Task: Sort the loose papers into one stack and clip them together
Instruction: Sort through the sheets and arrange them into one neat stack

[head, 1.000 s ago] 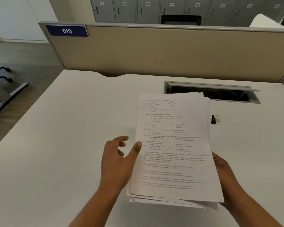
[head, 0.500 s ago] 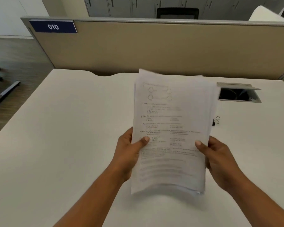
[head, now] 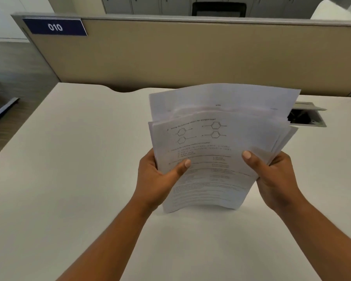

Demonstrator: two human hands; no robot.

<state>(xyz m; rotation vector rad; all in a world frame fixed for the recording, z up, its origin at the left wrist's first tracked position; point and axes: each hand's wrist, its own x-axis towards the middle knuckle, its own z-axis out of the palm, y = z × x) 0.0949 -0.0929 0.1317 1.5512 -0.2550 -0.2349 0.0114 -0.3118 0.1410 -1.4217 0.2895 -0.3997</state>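
The papers (head: 211, 151) had come down since half a second earlier, their lower edge now standing on the desk (head: 69, 179), tops fanning back. Each grip, left hand (head: 160, 177) and right hand (head: 276, 179), pinched one side edge. Gathered, I judged, but the upper edges were uneven and unclipped; no clip showed. Open desk lay to the left, a cable hatch (head: 306, 116) to the right.

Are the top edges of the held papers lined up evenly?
No: the papers, gripped by the left hand and the right hand, fan out with top edges at different heights.
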